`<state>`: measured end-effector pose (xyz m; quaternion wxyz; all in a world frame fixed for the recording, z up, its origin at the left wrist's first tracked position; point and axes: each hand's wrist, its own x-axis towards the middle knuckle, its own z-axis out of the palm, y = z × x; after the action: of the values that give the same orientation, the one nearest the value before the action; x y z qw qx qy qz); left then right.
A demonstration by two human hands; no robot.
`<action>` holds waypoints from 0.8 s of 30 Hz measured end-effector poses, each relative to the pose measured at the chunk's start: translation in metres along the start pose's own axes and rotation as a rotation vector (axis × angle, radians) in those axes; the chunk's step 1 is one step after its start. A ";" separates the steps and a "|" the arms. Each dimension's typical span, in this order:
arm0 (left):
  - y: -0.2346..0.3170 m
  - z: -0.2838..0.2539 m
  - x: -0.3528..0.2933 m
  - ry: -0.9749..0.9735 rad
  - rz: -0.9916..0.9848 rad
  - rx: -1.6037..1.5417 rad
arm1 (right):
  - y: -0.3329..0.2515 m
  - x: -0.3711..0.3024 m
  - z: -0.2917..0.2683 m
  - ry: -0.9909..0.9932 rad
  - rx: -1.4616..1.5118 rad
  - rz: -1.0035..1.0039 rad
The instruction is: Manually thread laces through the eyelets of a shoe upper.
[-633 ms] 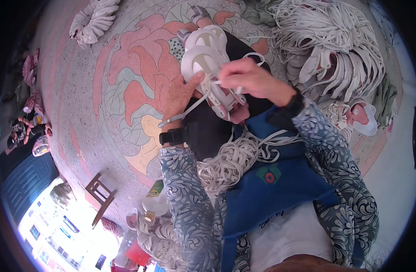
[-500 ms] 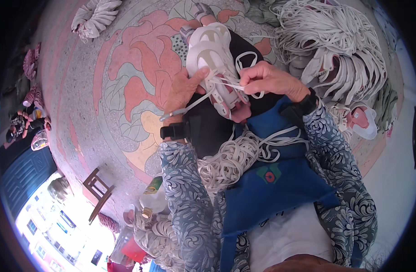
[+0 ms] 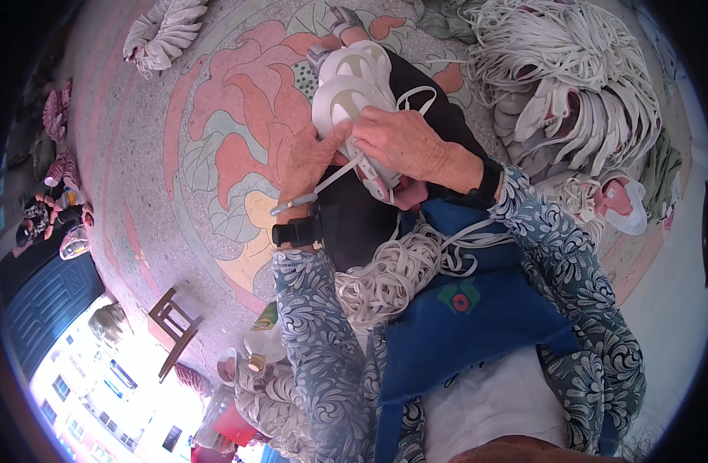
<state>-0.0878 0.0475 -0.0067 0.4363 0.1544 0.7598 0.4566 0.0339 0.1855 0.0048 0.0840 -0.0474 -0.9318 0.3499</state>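
Note:
A white shoe upper [image 3: 342, 96] with beige panels lies over my dark-trousered lap, overlapping others of its kind. My left hand [image 3: 311, 158] is closed round its left side, thumb on top near the eyelets. My right hand [image 3: 404, 145] is pinched over the lacing area and covers the eyelets; the bit of lace at its fingertips is mostly hidden. One stretch of white shoelace [image 3: 340, 173] runs down from the upper to a grey tip [image 3: 292, 204] lying across my left wrist. A white lace loop [image 3: 420, 94] stands out beyond my right hand.
A tangled bundle of laces [image 3: 389, 278] rests on my blue apron [image 3: 477, 316]. At the right is a large heap of laces and uppers [image 3: 578, 69]. A wooden stool [image 3: 175, 328], a plastic bottle [image 3: 265, 339] and more uppers [image 3: 273, 401] stand at lower left.
My right hand has moved left and in over the eyelets; the lace stretched between the hands before is now covered. My left hand keeps its hold on the upper.

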 end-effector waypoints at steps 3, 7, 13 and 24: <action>-0.009 -0.006 0.005 0.019 -0.090 0.004 | 0.000 0.002 -0.010 0.029 0.207 -0.202; -0.018 -0.011 0.006 0.000 -0.085 -0.097 | 0.010 -0.004 -0.055 -0.247 0.649 -0.074; -0.009 -0.004 0.007 -0.009 -0.040 -0.061 | 0.039 -0.010 -0.023 0.072 0.051 0.010; -0.011 -0.004 0.005 0.007 -0.060 -0.090 | 0.029 -0.007 -0.004 0.215 0.124 0.087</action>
<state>-0.0919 0.0425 -0.0178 0.4537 0.1101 0.7444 0.4774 0.0422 0.2085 -0.0124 0.1709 -0.1198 -0.8910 0.4033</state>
